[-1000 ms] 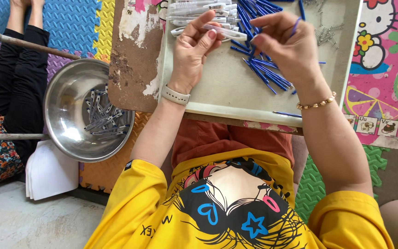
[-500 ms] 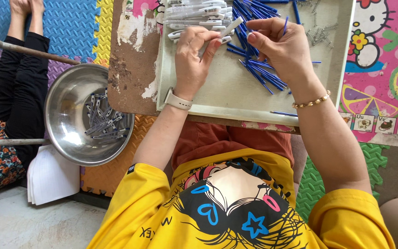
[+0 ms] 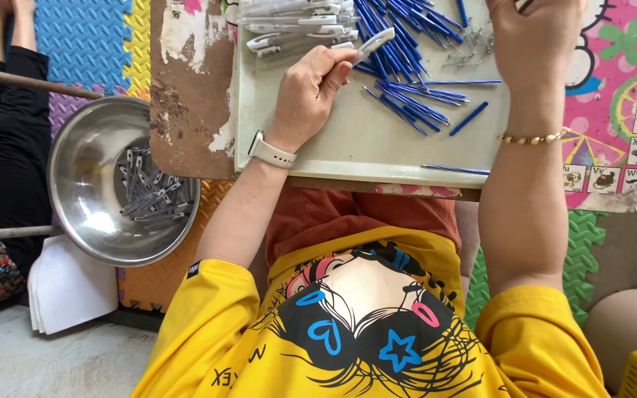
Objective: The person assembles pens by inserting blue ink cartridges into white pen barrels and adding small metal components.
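Note:
My left hand (image 3: 310, 82), with a white watch on its wrist, is closed on a white pen barrel (image 3: 374, 42) that points up and right above the cream tray (image 3: 363, 158). A pile of blue refills (image 3: 401, 55) lies just right of the barrel. More white barrels (image 3: 289, 23) are stacked at the tray's top left. My right hand (image 3: 536, 44), wearing a gold bracelet, reaches over the tray's top right beside several small metal springs (image 3: 473, 40). The frame's top edge cuts off its fingers, so what they hold is hidden.
The tray rests on a worn wooden board (image 3: 186, 96) over my lap. A steel bowl (image 3: 82, 184) with several pens in it (image 3: 149, 195) sits at the left on foam mats. Another person's legs in black trousers (image 3: 1, 118) and a paper stack (image 3: 68, 287) lie further left.
My left hand has drawn back from the barrel stack with one white barrel in it. My right hand has moved up and right, away from the refills, towards the springs.

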